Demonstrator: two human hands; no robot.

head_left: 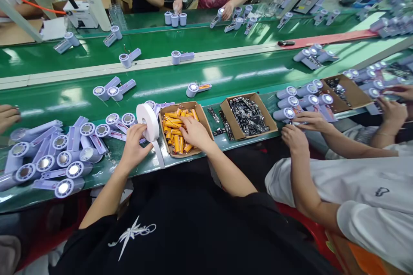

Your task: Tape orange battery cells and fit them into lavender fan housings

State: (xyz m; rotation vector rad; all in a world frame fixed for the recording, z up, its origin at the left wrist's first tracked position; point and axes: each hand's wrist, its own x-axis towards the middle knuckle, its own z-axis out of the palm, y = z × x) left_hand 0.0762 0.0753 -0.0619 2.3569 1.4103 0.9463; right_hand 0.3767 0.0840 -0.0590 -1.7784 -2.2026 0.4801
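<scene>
My left hand (134, 148) grips a large roll of white tape (147, 121), which stands on its edge. A loose strip of the tape (158, 154) hangs from the roll down over the bench's front edge. My right hand (196, 133) reaches into a cardboard box (204, 119) of orange wrapped battery cells (177, 142). Its fingers are stretched out over the cells and touch them; I see no cell held between them. Left of the tape roll lie many light purple fan-like housings (64, 157) with round ends and flat handles.
Right of the battery box stands a box of small circuit boards (250, 116), with loose boards (213, 114) beside it. Several housings lie on the green conveyor (155, 79). A co-worker's hands (297, 135) work among housings at right; people sit across the belt.
</scene>
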